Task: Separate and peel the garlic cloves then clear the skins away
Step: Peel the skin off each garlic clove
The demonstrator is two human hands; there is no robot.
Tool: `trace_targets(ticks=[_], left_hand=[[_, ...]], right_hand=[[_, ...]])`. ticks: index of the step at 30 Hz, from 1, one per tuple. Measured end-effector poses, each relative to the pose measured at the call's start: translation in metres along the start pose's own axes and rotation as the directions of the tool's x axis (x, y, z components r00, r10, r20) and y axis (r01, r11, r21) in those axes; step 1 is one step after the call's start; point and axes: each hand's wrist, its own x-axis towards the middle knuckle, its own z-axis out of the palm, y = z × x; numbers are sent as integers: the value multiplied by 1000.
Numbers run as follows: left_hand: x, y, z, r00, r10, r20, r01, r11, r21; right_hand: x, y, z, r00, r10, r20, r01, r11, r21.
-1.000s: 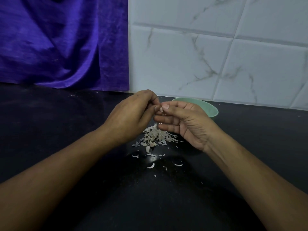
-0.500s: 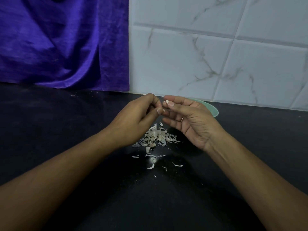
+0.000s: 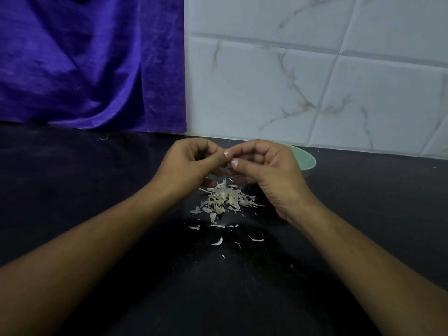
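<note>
My left hand point(image 3: 189, 166) and my right hand point(image 3: 271, 166) meet fingertip to fingertip above the dark counter. Both have curled fingers and pinch a small garlic clove between thumbs and forefingers; the clove is almost fully hidden by the fingertips. Directly below them lies a pile of pale garlic skins point(image 3: 225, 198). A few loose skin flakes point(image 3: 217, 242) are scattered nearer to me. A light green bowl point(image 3: 308, 161) stands behind my right hand, mostly covered by it, and its contents are hidden.
The black countertop point(image 3: 97, 190) runs back to a white marble-tiled wall point(image 3: 315, 81). A purple cloth point(image 3: 84, 64) hangs at the back left and touches the counter. Tiny skin specks lie near the cloth's foot.
My right hand has turned over from palm-up with spread fingers to curled fingers, closing in on the left hand's fingertips. Both hands sit slightly higher and further back, covering more of the bowl.
</note>
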Motion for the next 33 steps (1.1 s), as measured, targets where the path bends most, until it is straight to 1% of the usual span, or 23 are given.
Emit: trace_targets(ticks=[5, 12, 15, 17, 20, 25, 29, 33], left_hand=[[0, -1, 0, 1000, -15, 16, 15, 1000, -12], [1, -3, 3, 998, -37, 46, 39, 999, -39], [-1, -5, 4, 993, -67, 98, 70, 997, -33], [-1, -6, 4, 992, -71, 102, 73, 997, -18], [0, -5, 2, 998, -7, 57, 6, 1000, 10], [-1, -3, 1, 990, 132, 40, -135, 987, 83], [0, -4, -2, 987, 163, 0, -162, 980, 119], [-1, -3, -4, 980, 197, 11, -196, 963, 187]], right_hand=[[2, 3, 0, 997, -60, -43, 55, 993, -103], [1, 3, 2, 995, -97, -38, 90, 984, -156], [1, 0, 2, 997, -62, -56, 58, 995, -75], [0, -2, 1, 997, -35, -64, 34, 999, -17], [1, -5, -1, 998, 0, -70, 4, 998, 64], [3, -4, -5, 997, 55, -55, -48, 992, 116], [3, -4, -4, 998, 64, -4, -63, 993, 97], [2, -3, -4, 1000, 28, -5, -28, 998, 58]])
